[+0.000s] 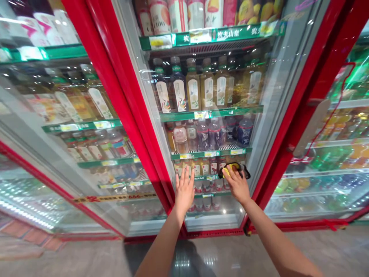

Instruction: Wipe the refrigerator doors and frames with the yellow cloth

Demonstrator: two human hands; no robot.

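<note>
A red-framed glass door (207, 92) of a drinks cooler stands in front of me. My left hand (185, 191) is at the lower left of the glass, fingers spread and holding nothing. At the lower right, my right hand (236, 184) presses a yellow and black cloth-like item (234, 167) on the glass, its fingers over the yellow part. Behind the glass are shelves of bottles, with dark and pale tea bottles (193, 90) on an upper shelf and purple drinks (214, 134) below it.
Another cooler door with bottles (98, 100) is at the left, its red frame (115, 77) beside mine. At the right, a long handle (313, 129) and a red cord (331, 115) hang near more shelves. Below lies a grey shiny floor (219, 257).
</note>
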